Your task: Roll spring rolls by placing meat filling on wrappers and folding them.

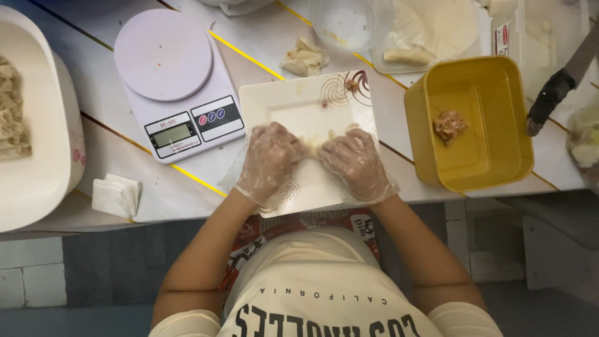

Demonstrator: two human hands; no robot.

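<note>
Gloved hands, left (269, 159) and right (357, 163), pinch a soft, thin, tear-prone wrapper roll (318, 138) by its ends, frame centre.

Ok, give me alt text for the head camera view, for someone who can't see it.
Two gloved hands, left hand and right hand, press a pale wrapper on a square white plate. A kitchen scale sits to the left, a yellow tub with filling to the right.

Your one head camera looks straight down, close over the square plate (309, 106); table edge lies nearest you.
</note>
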